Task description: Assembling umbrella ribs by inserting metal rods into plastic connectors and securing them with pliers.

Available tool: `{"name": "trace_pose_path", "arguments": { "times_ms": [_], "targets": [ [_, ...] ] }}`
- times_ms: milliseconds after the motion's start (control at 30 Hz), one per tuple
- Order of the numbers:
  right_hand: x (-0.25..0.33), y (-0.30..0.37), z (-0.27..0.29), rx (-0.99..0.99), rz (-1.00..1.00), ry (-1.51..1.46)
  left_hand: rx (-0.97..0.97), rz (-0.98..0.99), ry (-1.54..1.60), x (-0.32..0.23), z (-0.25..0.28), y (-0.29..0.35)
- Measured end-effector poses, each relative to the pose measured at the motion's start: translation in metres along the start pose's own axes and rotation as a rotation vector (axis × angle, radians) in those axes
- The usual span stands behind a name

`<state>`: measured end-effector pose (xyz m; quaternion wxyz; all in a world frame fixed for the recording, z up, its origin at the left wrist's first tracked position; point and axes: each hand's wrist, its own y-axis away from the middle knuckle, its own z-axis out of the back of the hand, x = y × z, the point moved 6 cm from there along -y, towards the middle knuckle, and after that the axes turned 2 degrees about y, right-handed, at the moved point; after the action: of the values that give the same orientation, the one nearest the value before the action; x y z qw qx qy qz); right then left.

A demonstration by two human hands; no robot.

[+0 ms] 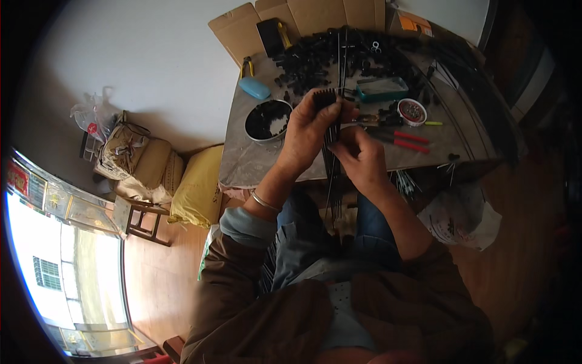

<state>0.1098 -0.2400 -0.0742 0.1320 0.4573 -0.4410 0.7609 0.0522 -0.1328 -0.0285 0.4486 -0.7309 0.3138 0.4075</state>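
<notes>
My left hand [309,127] is closed round a bundle of long, thin black strips [331,167], held upright over the near edge of the table [236,164]. At the top of that grip, a black piece with a row of comb-like teeth [324,97] shows between thumb and fingers. My right hand [364,159] pinches the same strips lower down, its fingertips against their right side. Some strips rise past my hands toward the far side; others hang down between my knees. My fingers partly hide where the strips meet the toothed piece.
Black parts [309,64] are heaped along the back. Left stand a bowl [250,130], a blue case [254,89] and yellow-handled pliers [247,67]. Right are a teal tray [367,97], a white tub [402,119] and red-handled pliers [412,142]. A plastic bag [464,215] hangs below.
</notes>
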Motion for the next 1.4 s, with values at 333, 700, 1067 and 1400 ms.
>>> {"name": "trace_pose_path", "arguments": {
  "times_ms": [333, 700, 1067, 1400],
  "targets": [
    [-0.060, 0.010, 0.013, -0.039, -0.216, 0.197, -0.144, -0.089, -0.029, -0.010, 0.004, -0.002],
    [-0.093, -0.014, 0.011, 0.089, -0.364, 0.462, -0.113, -0.076, -0.048, -0.006, 0.006, -0.002],
    [-0.045, -0.010, 0.010, 0.000, -0.061, 0.147, -0.149, -0.130, -0.096, -0.007, 0.009, -0.001],
    [-0.039, 0.010, 0.020, 0.055, -0.118, 0.065, -0.126, -0.082, -0.026, -0.009, 0.006, -0.001]
  ]
}}
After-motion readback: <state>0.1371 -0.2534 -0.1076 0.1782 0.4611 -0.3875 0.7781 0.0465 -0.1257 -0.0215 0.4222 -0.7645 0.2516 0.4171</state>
